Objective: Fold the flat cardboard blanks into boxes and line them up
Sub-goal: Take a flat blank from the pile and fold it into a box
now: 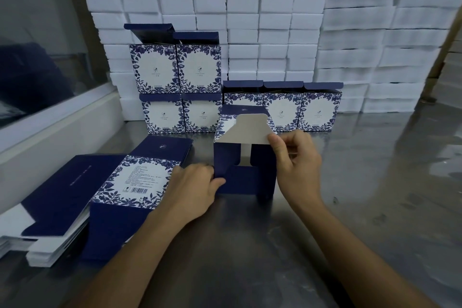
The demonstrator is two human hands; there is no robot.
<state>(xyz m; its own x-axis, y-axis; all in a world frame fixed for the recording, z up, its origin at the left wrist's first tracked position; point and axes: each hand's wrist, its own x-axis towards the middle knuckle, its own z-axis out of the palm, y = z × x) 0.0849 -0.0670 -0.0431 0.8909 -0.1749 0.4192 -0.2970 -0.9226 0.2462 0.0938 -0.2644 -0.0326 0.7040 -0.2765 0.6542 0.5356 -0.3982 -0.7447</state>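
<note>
Two hands work at a half-formed box (pixel 246 157) standing on the steel surface (pixel 350 182). Left hand (pixel 197 189) pinches a navy side flap at the box's lower left edge; right hand (pixel 296 160) pinches the corner of a raised grey-backed flap, fingers curled. Just left of the box lies a stack of flat cardboard blanks (pixel 105 197), navy with a blue floral panel uppermost. Beyond, folded boxes (pixel 282 110) stand side by side in a row, lids up, with two more stacked (pixel 175 67) on the left pair. White foam blocks (pixel 275 25) rise behind them.
</note>
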